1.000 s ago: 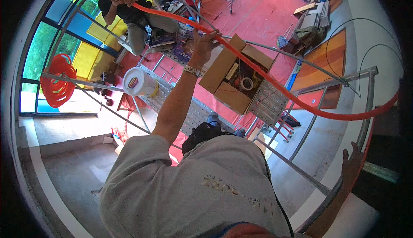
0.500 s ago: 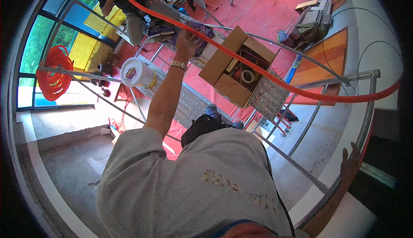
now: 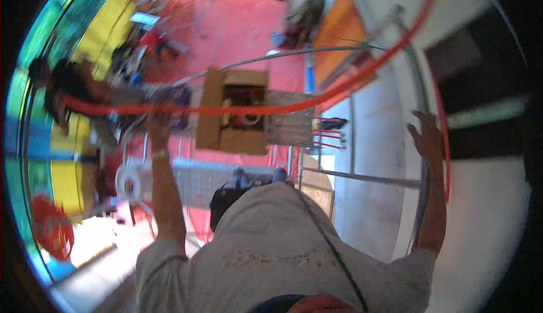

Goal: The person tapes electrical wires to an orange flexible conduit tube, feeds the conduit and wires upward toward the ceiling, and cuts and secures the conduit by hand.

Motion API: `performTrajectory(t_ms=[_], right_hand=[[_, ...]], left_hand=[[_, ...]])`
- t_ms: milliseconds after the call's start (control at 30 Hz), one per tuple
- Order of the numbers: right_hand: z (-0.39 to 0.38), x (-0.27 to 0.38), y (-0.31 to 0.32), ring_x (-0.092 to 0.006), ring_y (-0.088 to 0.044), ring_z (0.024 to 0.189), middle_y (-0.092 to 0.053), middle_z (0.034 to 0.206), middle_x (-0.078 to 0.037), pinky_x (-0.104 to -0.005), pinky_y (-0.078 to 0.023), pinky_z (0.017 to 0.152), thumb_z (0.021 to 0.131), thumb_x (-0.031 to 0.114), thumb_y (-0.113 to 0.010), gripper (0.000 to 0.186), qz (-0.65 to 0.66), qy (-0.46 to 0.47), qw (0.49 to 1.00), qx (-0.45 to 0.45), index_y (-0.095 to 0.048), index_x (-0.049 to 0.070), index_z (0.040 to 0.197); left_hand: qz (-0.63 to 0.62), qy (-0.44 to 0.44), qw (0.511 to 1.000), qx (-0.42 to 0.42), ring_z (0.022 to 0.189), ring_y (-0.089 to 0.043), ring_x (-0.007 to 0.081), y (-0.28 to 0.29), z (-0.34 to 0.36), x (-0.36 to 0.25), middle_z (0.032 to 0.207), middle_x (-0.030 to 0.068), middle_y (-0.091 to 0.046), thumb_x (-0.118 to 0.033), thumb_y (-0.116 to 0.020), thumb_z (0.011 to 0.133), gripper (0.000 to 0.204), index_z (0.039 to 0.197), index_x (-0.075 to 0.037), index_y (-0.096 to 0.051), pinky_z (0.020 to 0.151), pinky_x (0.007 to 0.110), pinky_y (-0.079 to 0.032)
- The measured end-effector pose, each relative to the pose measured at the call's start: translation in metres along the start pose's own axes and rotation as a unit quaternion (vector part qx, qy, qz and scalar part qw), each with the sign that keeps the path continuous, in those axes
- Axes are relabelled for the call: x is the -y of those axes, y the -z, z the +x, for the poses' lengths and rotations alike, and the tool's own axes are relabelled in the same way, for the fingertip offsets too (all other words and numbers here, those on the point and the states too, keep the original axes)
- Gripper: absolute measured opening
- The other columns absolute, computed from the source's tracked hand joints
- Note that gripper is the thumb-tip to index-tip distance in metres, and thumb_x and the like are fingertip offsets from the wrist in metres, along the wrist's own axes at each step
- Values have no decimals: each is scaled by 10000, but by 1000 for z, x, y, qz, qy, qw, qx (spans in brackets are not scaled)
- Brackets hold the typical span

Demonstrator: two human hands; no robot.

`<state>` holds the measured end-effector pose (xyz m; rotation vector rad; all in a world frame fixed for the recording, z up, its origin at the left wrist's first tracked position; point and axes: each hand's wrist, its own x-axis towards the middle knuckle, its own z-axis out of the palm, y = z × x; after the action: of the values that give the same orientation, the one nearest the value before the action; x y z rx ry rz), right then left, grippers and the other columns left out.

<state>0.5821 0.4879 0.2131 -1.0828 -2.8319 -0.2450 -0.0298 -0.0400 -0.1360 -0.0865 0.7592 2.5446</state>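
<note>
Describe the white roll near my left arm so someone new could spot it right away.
Start at the open cardboard box in the middle of the view, then go down and left past the left hand. The white roll sits left of that forearm; it is the only round white thing there, with a dark core hole.

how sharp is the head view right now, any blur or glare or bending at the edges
Head view: motion blur smears everything, most on the left, where the other person is a streak. The long orange tube and open brown cardboard box read soft. Bright daylight washes out the lower left floor. Fisheye curves the metal scaffold rails. The left hand and right hand are fuzzy.
</note>
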Motion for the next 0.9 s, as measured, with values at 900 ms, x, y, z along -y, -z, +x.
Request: performTrajectory(t_ms=[900], right_hand=[[-16,-15,8,-510,-631,1130,-411,1397,-426,-559,-528,999,933,485,-693,557,76,-57,992,89,-608,176,1389]], left_hand=[[601,-325,720,120,1360,-461,410,-188,-122,237,1402,246,-529,-118,-666,962,447,1371,15,-544,1152,508,-365]])
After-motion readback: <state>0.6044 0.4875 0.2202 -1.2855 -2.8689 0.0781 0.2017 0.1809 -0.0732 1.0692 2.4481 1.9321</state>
